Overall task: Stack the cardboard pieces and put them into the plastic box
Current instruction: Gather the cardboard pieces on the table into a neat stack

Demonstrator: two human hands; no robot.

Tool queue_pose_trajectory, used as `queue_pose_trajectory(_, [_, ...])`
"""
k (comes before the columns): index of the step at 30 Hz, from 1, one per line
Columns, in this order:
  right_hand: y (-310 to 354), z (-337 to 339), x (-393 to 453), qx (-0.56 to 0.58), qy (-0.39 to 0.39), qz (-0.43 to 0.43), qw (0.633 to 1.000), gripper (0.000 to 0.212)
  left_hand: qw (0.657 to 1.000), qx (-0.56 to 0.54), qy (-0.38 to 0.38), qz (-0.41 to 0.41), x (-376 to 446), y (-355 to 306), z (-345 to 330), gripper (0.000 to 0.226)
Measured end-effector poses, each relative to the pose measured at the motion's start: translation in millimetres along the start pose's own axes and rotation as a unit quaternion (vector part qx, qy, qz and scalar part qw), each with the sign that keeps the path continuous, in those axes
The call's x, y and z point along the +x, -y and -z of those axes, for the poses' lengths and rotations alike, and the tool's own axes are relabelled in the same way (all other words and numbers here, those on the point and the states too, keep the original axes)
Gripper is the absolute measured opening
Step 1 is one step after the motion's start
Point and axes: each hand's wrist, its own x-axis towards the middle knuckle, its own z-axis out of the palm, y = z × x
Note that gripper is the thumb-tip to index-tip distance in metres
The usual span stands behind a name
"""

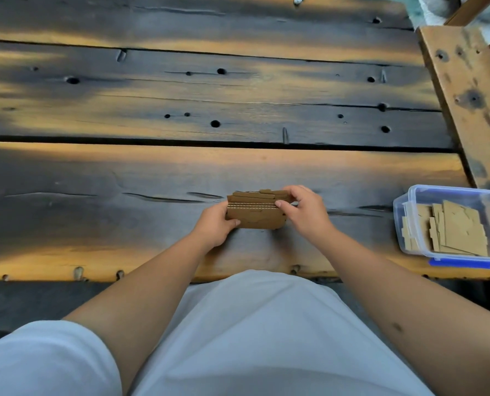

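A stack of brown cardboard pieces [256,212] stands on edge on the near plank of the wooden table [152,178], in front of me at the middle. My left hand [214,225] grips the stack's left end. My right hand [303,210] holds its right end, thumb on the front face and fingers over the top. A clear plastic box [409,207] with blue clips sits at the right, near the table's front edge, and several cardboard pieces [455,230] lie flat inside it. The box has no lid on.
The table is made of dark, worn planks with holes and gaps between them. A lighter wooden beam [466,95] runs along the right side behind the box. My white clothing fills the bottom of the view.
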Motion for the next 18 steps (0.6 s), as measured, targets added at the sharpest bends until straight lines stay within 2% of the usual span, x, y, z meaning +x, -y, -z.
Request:
queue_pose_trajectory(5, [-3,15,3,0.003,0.032,-0.007,0.999,0.008,1.0,0.006,0.014,-0.004,-2,0,1,0.026])
queue_pose_trajectory(9, [-1,22,10,0.142,0.024,-0.089,0.986,0.001,0.999,0.023,0.013,0.025,-1,1,0,0.017])
queue_pose_trajectory(13, [-2,34,13,0.243,-0.059,-0.109,0.962,0.008,0.999,0.016,0.016,0.031,0,2,0,0.018])
queue_pose_trajectory(16, [-5,55,12,0.311,-0.136,-0.093,0.936,0.031,0.999,0.015,0.019,0.03,0,3,0,0.016])
queue_pose_trajectory(18, [-10,72,10,0.312,-0.17,-0.084,0.931,0.04,0.999,0.01,0.022,0.032,0,3,0,0.015])
